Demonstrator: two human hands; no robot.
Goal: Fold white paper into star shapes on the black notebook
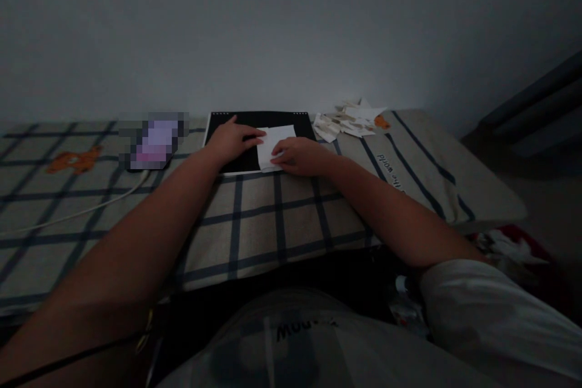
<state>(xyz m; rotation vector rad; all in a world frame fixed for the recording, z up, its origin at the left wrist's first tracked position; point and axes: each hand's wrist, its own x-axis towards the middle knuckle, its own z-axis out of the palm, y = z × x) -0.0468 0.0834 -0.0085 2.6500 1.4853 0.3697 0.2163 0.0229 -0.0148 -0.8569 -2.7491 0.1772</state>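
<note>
A folded piece of white paper (282,135) lies on a black spiral-bound desk calendar (245,163) with a pale edge. My left hand (230,140) rests on the calendar from the left, its thumb and a finger closed at the paper's upper left edge while another finger points towards the wall. From the right, my right hand (300,156) bends over the paper's lower right part, fingertips pressed together on it. The undersides of the fingers are hidden.
A checked cloth (273,212) covers the table. Left of the calendar lies a lit phone (157,142) with a white cable (113,199). Torn paper pieces (350,120) are heaped to the right. Below the right edge are a plastic bottle (407,306) and a red container with crumpled paper (511,248).
</note>
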